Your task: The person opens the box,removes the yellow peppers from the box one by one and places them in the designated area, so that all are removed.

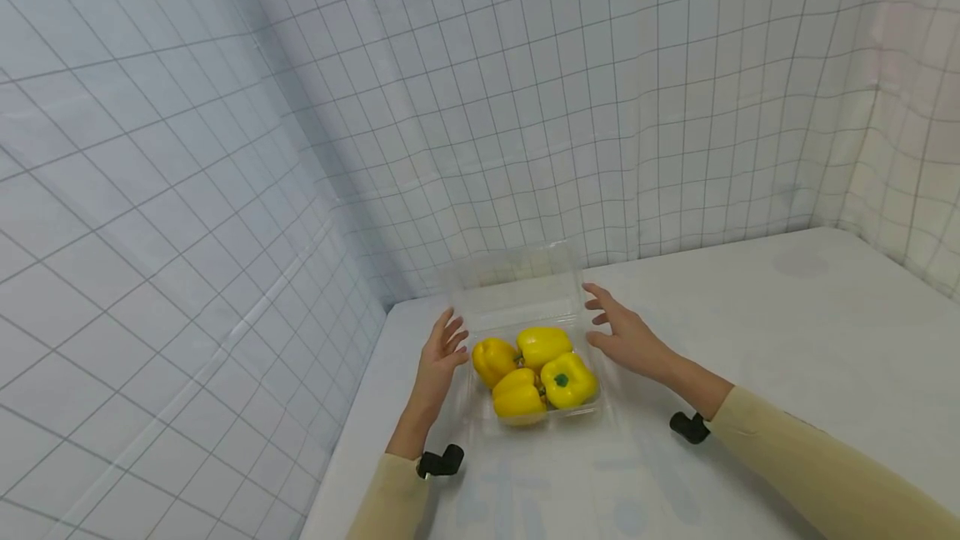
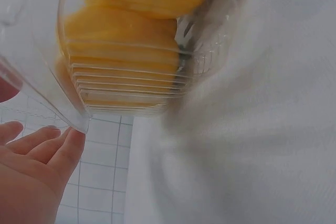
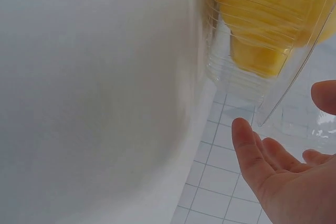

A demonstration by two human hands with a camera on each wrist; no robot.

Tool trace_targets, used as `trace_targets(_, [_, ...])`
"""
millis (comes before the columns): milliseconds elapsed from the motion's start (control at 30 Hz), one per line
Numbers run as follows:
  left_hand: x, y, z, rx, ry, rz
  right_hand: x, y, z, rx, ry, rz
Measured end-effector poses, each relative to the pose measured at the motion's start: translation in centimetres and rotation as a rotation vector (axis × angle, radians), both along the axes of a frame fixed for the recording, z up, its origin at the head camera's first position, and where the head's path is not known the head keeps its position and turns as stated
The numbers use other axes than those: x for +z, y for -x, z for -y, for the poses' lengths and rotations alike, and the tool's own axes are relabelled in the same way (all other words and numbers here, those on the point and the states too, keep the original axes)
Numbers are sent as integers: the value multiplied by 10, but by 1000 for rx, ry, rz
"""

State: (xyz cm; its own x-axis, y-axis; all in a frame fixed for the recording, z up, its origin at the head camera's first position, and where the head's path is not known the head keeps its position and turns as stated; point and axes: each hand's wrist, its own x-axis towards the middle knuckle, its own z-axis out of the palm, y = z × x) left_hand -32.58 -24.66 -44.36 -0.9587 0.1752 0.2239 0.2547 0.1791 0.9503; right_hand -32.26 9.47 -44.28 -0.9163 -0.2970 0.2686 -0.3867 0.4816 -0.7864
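A clear plastic clamshell container (image 1: pixel 585 412) sits on the white table, holding several yellow bell peppers (image 1: pixel 519 392). Its transparent lid (image 1: pixel 517 277) stands raised at the back, hinged along the far edge. At the container's left back corner is my left hand (image 1: pixel 437 357), fingers loosely bent; in the left wrist view its fingertips (image 2: pixel 76 139) are right at the rim. My right hand (image 1: pixel 626 336) is at the right back corner beside the lid, fingers spread. In the right wrist view its index fingertip (image 3: pixel 242 128) is just beyond the rim corner, with nothing gripped.
The white table (image 1: pixel 750 340) stretches off to the right. White grid-patterned curtains (image 1: pixel 525 107) hang behind it and along the left side (image 1: pixel 150 232). Each wrist carries a black camera mount, such as the right one (image 1: pixel 688 427).
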Motion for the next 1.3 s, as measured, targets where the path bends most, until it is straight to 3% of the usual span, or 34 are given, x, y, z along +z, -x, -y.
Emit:
trace_targets(733, [5, 14, 3, 33, -18, 18, -2, 14, 3, -3, 5, 40])
trace_targets(967, [2, 16, 3, 42, 25, 27, -1, 18, 6, -2, 31, 89])
trace_targets(1000, [6, 14, 1, 36, 30, 34, -2, 20, 6, 0, 34, 92])
trace_targets(1300, [6, 23, 0, 52, 85, 41, -4, 32, 9, 24, 35, 99])
